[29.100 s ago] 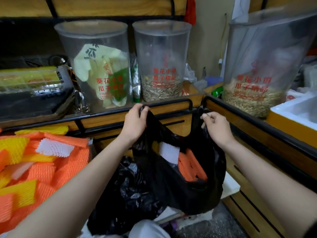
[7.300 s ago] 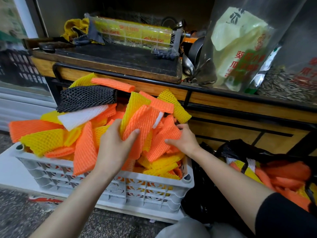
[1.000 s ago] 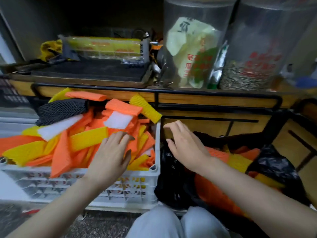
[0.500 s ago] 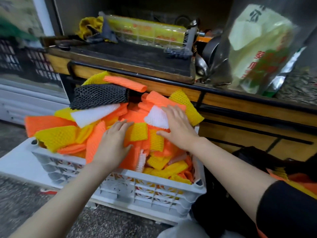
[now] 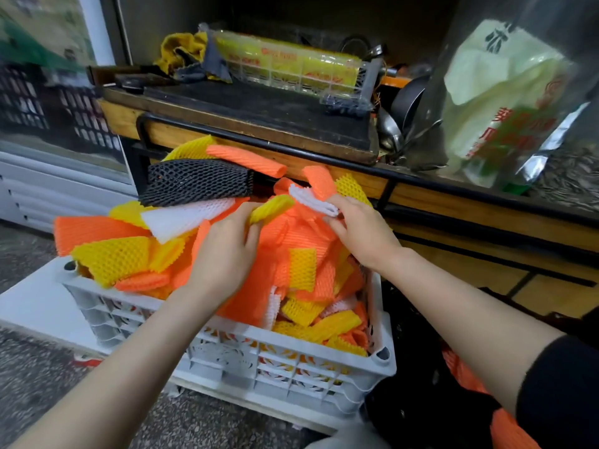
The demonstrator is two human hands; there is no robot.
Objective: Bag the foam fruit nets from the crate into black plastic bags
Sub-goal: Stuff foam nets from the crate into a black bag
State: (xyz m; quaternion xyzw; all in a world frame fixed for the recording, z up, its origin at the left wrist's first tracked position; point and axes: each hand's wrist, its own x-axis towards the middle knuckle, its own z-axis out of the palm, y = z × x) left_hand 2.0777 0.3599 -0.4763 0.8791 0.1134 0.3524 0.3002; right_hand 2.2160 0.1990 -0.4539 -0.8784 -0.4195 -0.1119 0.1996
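Over the crate [image 5: 259, 361], the once-flat left hand [image 5: 223, 254] grips a yellow net [image 5: 272, 208], right hand [image 5: 363, 234] pinches a white net [image 5: 312, 200].

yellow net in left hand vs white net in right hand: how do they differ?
The yellow net looks rolled into a tube; the white net is folded flat in layers. The yellow net sticks out up-right from the left hand; the white net, up-left from the right hand. Both are foam mesh, pinched at one end above the crate.
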